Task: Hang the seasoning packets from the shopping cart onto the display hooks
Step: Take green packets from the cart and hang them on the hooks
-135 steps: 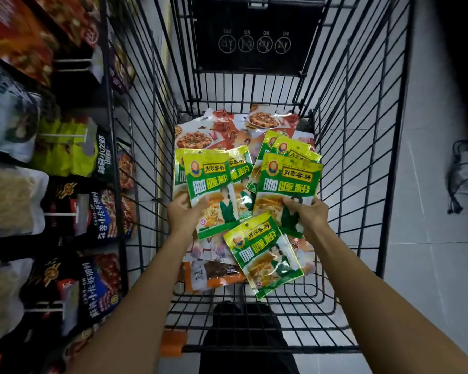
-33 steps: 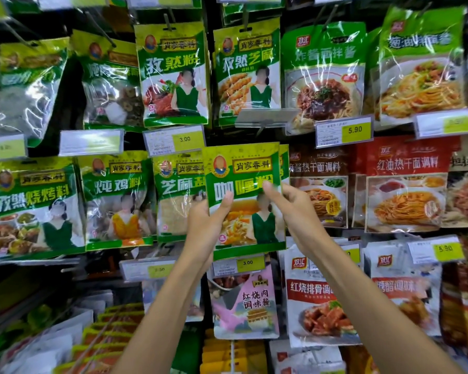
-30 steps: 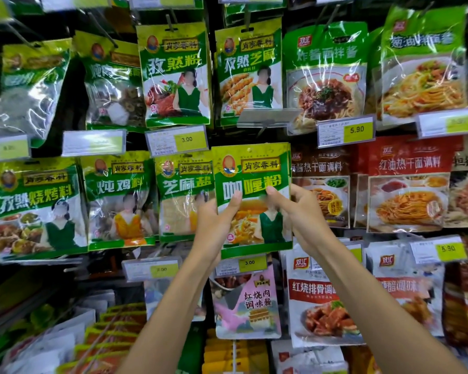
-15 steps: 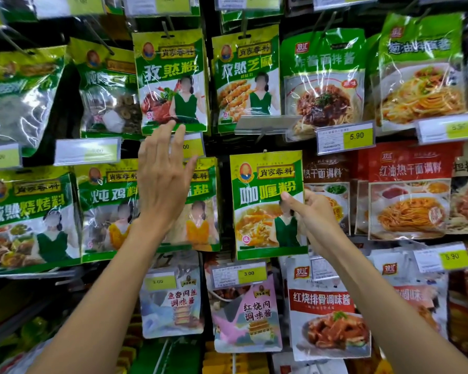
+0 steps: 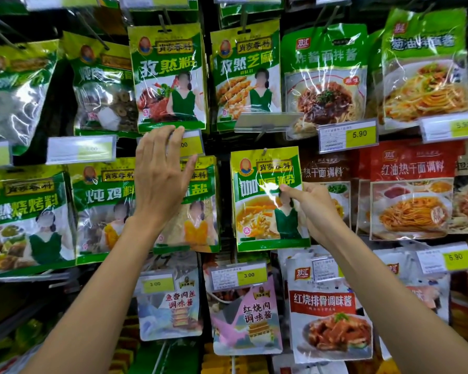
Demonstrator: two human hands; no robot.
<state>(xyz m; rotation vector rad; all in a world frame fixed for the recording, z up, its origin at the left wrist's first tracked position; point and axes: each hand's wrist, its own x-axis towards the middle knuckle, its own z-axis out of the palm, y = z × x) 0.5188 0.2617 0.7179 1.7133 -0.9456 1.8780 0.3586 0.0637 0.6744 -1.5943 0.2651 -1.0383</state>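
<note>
Now, on the crowded seasoning display [image 5: 216, 163], the green curry powder packet [image 5: 265, 211] hangs on its hook [image 5: 265, 151]. The right hand [image 5: 312, 209] pinches its right edge, probably steadying it, while the left hand [image 5: 161, 179], straight-fingered and empty, reaches the price label [image 5: 193, 143].

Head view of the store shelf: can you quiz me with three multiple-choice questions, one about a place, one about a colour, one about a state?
1. The curry packet pinched by the right hand hangs where?
A. top row
B. left of the red packet
C. in a cart
2. Its main colour?
A. blue
B. purple
C. green
3. The left hand is:
A. open, fingers straight
B. a fist
C. gripping a bottle
Answers: B, the red packet sits further right in the same row; C, it has a green frame with a yellow top; A, its fingers are spread flat before the shelf.
</note>
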